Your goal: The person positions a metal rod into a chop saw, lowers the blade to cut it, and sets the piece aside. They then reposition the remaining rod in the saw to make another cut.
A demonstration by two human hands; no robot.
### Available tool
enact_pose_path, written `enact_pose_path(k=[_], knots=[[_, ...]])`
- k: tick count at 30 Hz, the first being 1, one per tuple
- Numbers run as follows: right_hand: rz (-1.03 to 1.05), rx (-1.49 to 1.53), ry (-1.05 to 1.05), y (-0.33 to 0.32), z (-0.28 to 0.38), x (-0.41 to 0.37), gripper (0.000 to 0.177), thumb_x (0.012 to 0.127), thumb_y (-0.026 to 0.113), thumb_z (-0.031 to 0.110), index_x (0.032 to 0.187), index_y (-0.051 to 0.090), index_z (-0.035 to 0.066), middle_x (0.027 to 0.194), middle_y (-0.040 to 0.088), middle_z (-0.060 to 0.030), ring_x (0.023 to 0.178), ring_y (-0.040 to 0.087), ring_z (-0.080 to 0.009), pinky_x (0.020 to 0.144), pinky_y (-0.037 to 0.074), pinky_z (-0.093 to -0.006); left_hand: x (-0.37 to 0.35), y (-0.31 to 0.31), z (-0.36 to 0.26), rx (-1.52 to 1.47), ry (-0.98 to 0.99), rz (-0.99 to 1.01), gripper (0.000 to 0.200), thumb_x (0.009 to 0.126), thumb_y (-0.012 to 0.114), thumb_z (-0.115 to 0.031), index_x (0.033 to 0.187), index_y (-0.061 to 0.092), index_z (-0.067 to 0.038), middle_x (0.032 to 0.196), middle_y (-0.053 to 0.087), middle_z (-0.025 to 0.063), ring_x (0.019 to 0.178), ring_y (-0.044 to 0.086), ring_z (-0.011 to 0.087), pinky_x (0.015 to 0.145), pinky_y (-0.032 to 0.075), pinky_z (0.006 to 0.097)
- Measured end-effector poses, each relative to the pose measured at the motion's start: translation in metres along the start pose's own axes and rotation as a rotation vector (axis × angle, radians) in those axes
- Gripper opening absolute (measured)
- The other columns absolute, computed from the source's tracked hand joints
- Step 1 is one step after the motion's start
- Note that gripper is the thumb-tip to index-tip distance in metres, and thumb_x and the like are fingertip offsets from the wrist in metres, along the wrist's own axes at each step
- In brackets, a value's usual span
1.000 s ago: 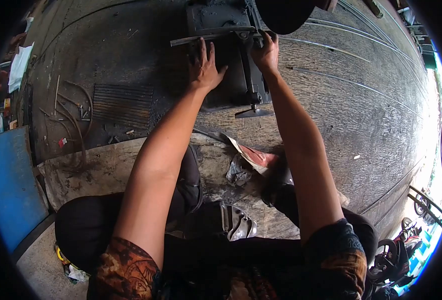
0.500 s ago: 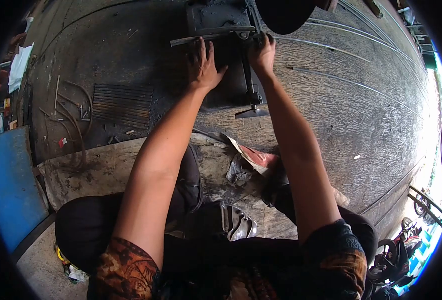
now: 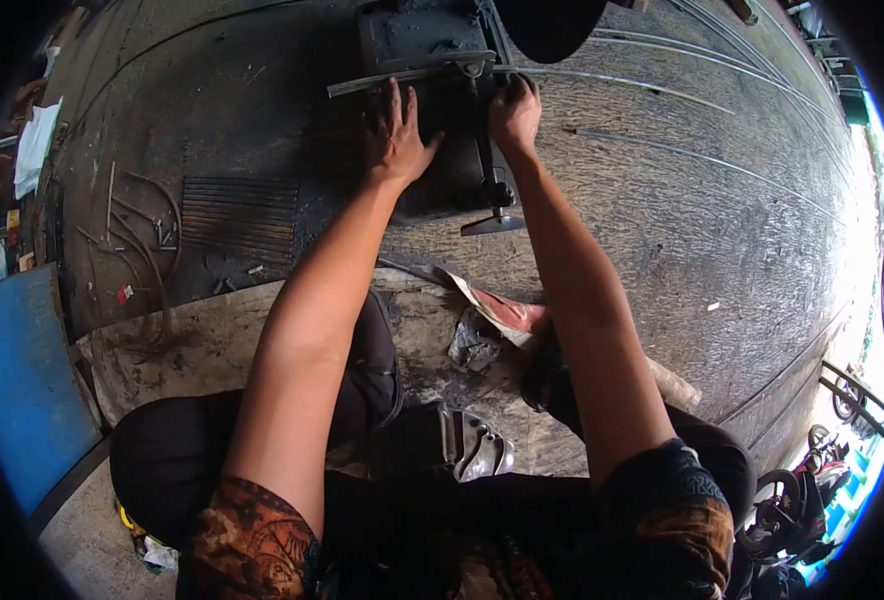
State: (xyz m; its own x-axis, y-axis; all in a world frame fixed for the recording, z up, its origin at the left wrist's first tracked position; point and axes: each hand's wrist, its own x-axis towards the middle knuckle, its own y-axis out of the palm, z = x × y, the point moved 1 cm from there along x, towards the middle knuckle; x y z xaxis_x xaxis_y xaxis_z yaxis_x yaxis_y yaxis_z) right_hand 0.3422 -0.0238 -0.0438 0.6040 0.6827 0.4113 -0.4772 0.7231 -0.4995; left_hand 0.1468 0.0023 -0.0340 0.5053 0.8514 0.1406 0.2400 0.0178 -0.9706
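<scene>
My left hand (image 3: 397, 145) has its fingers stretched out over the dark base (image 3: 442, 180) of a floor machine, with fingertips at a thin metal rod (image 3: 362, 85). The rod lies crosswise through the machine's clamp (image 3: 474, 68) and runs out to the right. Curled at the rod just right of the clamp is my right hand (image 3: 518, 115); its fingertips are partly hidden. The clamp's long screw ends in a metal handle (image 3: 494, 224) between my forearms. A dark round disc or guard (image 3: 552, 25) hangs above the right hand.
A row of dark cut bars (image 3: 239, 215) lies at left, beside bent rods (image 3: 147, 230). Several long rods (image 3: 732, 75) stretch across the floor at right. A blue panel (image 3: 27, 370) stands at far left. Near my feet lies a red-and-white torn sheet (image 3: 502, 308).
The view has shifted slightly, so the machine and rod appear a little further left. Both hands stay at the rod; the right hand sits slightly closer to me.
</scene>
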Motion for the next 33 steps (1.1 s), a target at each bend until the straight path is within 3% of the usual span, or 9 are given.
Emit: enact_pose_path(k=[6, 11, 14, 20, 24, 26, 28, 30, 33], knots=[[0.007, -0.042, -0.020, 0.003, -0.007, 0.001, 0.030, 0.081, 0.059, 0.011, 0.107, 0.067, -0.002, 0.111, 0.064, -0.0249, 0.101, 0.060, -0.0437, 0.093, 0.048, -0.0455, 0.000, 0.008, 0.005, -0.055, 0.008, 0.010, 0.089, 0.087, 0.061, -0.054, 0.153, 0.025, -0.005, 0.162, 0.008, 0.0210, 0.146, 0.018, 0.0423, 0.116, 0.021, 0.0570], [-0.186, 0.266, 0.663, 0.004, -0.054, 0.019, 0.031, 0.082, 0.067, 0.016, 0.105, 0.069, -0.005, 0.106, 0.071, -0.0215, 0.096, 0.069, -0.0336, 0.089, 0.052, -0.0396, 0.001, -0.008, -0.004, 0.017, 0.013, 0.023, 0.089, 0.088, 0.063, -0.049, 0.153, 0.022, -0.004, 0.162, 0.001, 0.0197, 0.148, 0.013, 0.0413, 0.116, 0.019, 0.0580], [-0.165, 0.889, 0.999, 0.007, -0.088, 0.038, 0.029, 0.083, 0.068, 0.014, 0.107, 0.067, -0.004, 0.098, 0.071, -0.0153, 0.086, 0.070, -0.0255, 0.080, 0.056, -0.0343, 0.004, -0.007, -0.010, 0.028, 0.061, 0.017, 0.086, 0.090, 0.061, -0.046, 0.153, 0.021, -0.004, 0.162, 0.002, 0.0205, 0.148, 0.012, 0.0406, 0.117, 0.018, 0.0580], [-0.081, 1.137, 1.214, 0.012, -0.093, 0.056, 0.025, 0.090, 0.068, 0.016, 0.105, 0.062, -0.002, 0.092, 0.067, -0.0116, 0.076, 0.067, -0.0223, 0.065, 0.058, -0.0350, 0.005, -0.001, -0.007, 0.019, 0.068, 0.039, 0.086, 0.090, 0.060, -0.043, 0.154, 0.018, -0.005, 0.162, 0.003, 0.0203, 0.149, 0.010, 0.0403, 0.117, 0.018, 0.0584], [-0.123, 1.233, 1.211, 0.027, -0.094, 0.056, 0.025, 0.092, 0.067, 0.018, 0.103, 0.063, -0.004, 0.092, 0.067, -0.0132, 0.077, 0.067, -0.0252, 0.067, 0.058, -0.0389, 0.002, -0.001, -0.008, -0.011, 0.073, 0.036, 0.085, 0.090, 0.059, -0.040, 0.155, 0.017, -0.005, 0.162, 0.003, 0.0201, 0.149, 0.009, 0.0398, 0.117, 0.017, 0.0586], [-0.184, 0.863, 1.197, 0.016, -0.067, 0.054, 0.026, 0.092, 0.067, 0.018, 0.103, 0.064, -0.005, 0.093, 0.068, -0.0121, 0.080, 0.067, -0.0263, 0.068, 0.057, -0.0408, 0.005, -0.002, -0.012, -0.018, 0.073, 0.034, 0.085, 0.090, 0.059, -0.039, 0.155, 0.017, -0.005, 0.162, 0.003, 0.0201, 0.149, 0.009, 0.0397, 0.117, 0.017, 0.0586], [-0.162, 0.713, 1.048, 0.015, -0.055, 0.046, 0.026, 0.089, 0.069, 0.014, 0.104, 0.065, -0.007, 0.092, 0.070, -0.0152, 0.082, 0.068, -0.0328, 0.074, 0.055, -0.0427, 0.006, -0.002, -0.014, -0.029, 0.091, 0.040, 0.083, 0.089, 0.059, -0.035, 0.155, 0.017, -0.007, 0.162, 0.004, 0.0191, 0.149, 0.009, 0.0393, 0.117, 0.017, 0.0591], [-0.170, 0.004, 0.580, 0.016, -0.048, 0.036, 0.031, 0.084, 0.069, 0.011, 0.109, 0.063, -0.008, 0.100, 0.068, -0.0212, 0.094, 0.065, -0.0408, 0.085, 0.052, -0.0442, 0.006, -0.001, -0.013, -0.025, 0.099, 0.042, 0.083, 0.089, 0.059, -0.034, 0.155, 0.018, -0.008, 0.162, 0.005, 0.0185, 0.149, 0.009, 0.0392, 0.117, 0.017, 0.0595], [-0.138, -0.039, 0.247, 0.004, -0.042, 0.011, 0.039, 0.085, 0.064, 0.016, 0.119, 0.061, -0.003, 0.116, 0.059, -0.0258, 0.107, 0.058, -0.0450, 0.092, 0.048, -0.0467, 0.007, 0.001, -0.012, -0.011, 0.118, 0.045, 0.081, 0.089, 0.058, -0.033, 0.155, 0.019, -0.009, 0.162, 0.007, 0.0175, 0.149, 0.010, 0.0389, 0.116, 0.016, 0.0605]])
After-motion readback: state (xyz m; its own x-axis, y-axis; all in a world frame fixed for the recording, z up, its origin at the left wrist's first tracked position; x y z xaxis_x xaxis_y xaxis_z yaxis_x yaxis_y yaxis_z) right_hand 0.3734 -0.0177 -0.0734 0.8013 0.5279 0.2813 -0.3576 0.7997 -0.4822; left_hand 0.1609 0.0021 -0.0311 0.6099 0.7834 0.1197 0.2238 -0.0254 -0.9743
